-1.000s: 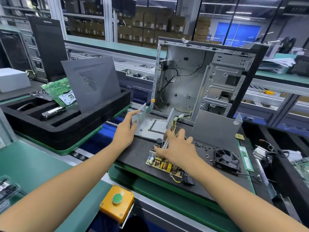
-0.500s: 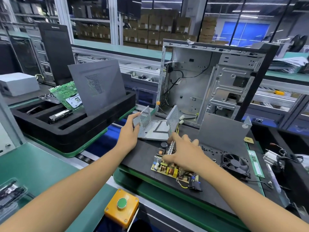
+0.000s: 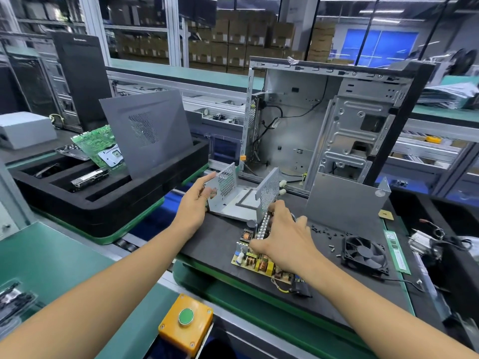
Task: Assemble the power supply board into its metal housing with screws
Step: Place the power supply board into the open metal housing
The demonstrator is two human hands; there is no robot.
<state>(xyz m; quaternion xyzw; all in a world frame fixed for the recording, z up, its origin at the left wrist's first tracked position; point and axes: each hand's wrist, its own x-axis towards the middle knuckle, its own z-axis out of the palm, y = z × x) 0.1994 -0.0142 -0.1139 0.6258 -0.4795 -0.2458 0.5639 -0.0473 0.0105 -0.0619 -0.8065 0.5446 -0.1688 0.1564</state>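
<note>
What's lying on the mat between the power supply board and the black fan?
Head view: loose small screws are scattered on the dark mat between the power supply board and the fan.

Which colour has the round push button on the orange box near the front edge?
Green: the push button shows best in the head view, atop the orange box.

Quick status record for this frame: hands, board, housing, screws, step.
left hand: holds the housing's left perforated wall
right hand: grips the power supply board
board: on the black mat, outside the housing
metal housing: open, empty, on the mat
screws: loose on the mat, right of the hands
step: board not yet seated
</note>
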